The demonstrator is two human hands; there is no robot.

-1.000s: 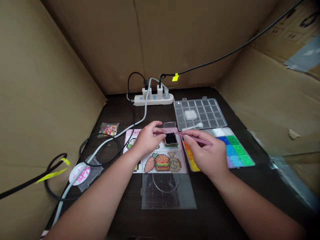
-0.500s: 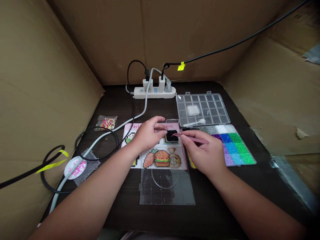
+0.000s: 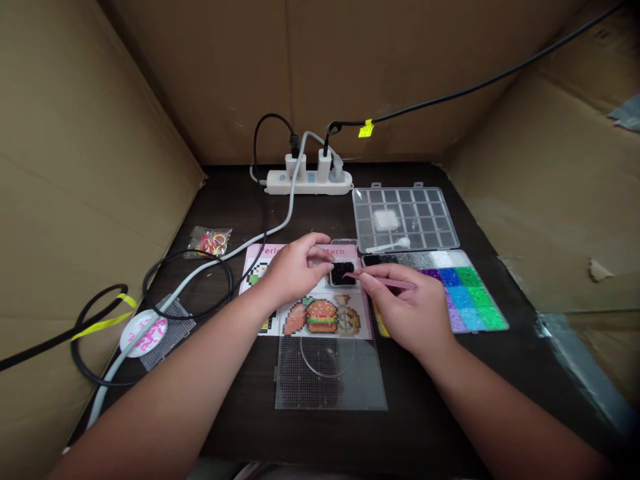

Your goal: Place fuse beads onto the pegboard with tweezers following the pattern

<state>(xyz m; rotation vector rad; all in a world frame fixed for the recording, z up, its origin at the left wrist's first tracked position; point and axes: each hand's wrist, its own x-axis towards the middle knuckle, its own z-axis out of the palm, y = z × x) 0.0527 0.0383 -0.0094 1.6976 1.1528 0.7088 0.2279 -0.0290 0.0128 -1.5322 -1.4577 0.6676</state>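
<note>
Head view: right hand (image 3: 413,303), grip around pink tweezers (image 3: 397,283); left hand (image 3: 297,270) by bead box (image 3: 343,286), grip unclear.

Brown cardboard walls (image 3: 200,80) enclose a dark tabletop (image 3: 420,413) on three sides in dim light.

The box (image 3: 344,285) sits on the sheet (image 3: 367,327); the pegboard (image 3: 363,387) lies before the sheet, the case (image 3: 486,329) right, the power strip (image 3: 309,188) behind.
</note>
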